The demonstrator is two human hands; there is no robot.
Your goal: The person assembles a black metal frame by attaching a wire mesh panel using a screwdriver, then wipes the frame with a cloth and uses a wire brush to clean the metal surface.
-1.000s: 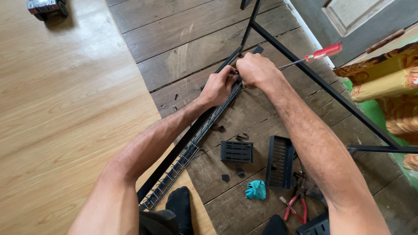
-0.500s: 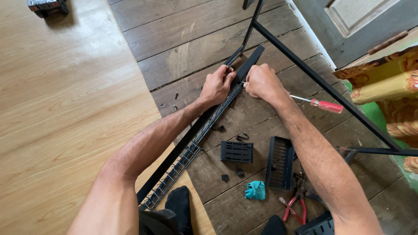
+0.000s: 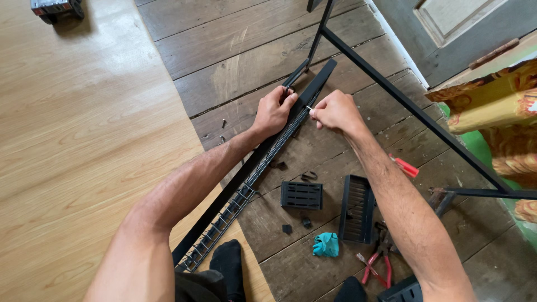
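Note:
My left hand (image 3: 273, 113) grips a long black metal bar (image 3: 254, 159) that lies slanted across the dark floorboards, with a wire tray (image 3: 224, 215) fixed along it. My right hand (image 3: 334, 110) is closed on a red-handled screwdriver (image 3: 405, 166). Its metal tip sticks out of my fingers toward the bar, just right of my left hand. The red handle shows beyond my right forearm, and the arm hides the shaft.
Two black slotted plastic pieces (image 3: 302, 196) (image 3: 358, 208), a teal cloth (image 3: 326, 244) and red-handled pliers (image 3: 377, 264) lie near my right arm. Loose screws (image 3: 224, 123) lie left of the bar. A black frame bar (image 3: 403, 100) crosses at right, and a power tool (image 3: 53, 8) sits top left.
The screwdriver has swung from pointing up to the right to lying down along my right forearm. My right hand shifted slightly right and down. My left hand stays on the bar.

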